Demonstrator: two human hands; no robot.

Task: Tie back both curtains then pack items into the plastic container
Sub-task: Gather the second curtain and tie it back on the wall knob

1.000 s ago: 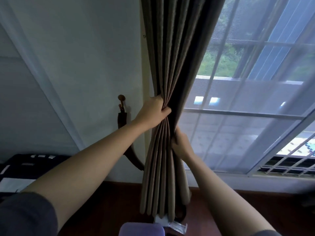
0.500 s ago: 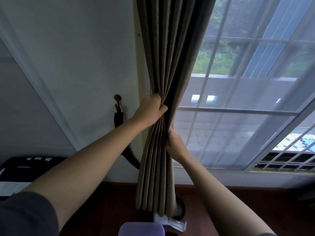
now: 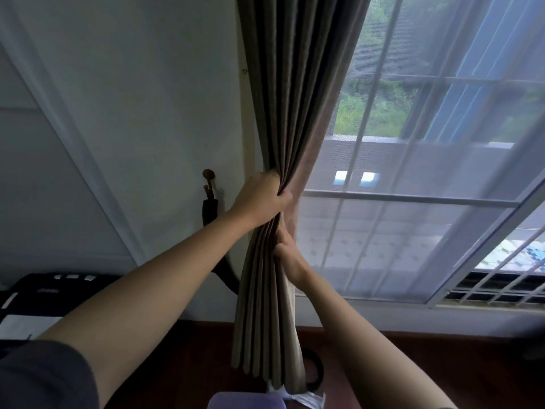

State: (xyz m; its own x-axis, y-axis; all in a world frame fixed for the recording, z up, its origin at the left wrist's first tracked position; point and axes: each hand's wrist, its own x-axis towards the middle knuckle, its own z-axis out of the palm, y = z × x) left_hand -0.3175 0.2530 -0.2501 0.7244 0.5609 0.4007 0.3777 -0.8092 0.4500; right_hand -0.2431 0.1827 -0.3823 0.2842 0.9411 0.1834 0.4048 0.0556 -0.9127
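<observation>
Purple container (image 3: 246, 401), perhaps, cropped below

1. White wall (image 3: 132, 113) at left, crossed by a slanted moulding (image 3: 69, 137).
2. Window (image 3: 413, 196) at right, barred and screened, with daylight and greenery (image 3: 377, 113) beyond.
3. Dark reddish floor (image 3: 442, 364) below.
4. Black appliance (image 3: 44, 290) low at far left.

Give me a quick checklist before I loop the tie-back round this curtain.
1. Curtain gathered into one bundle: ok.
2. Left hand grips the folds near hook height: ok.
3. Right hand holds the bundle lower down: ok.
4. Tie-back hangs from the wall hook, left of the curtain: ok.
5. Tie-back's lower end: cannot tell, it runs behind the curtain.
6. A hand free to take the tie-back: not ok, both hold fabric.
</observation>
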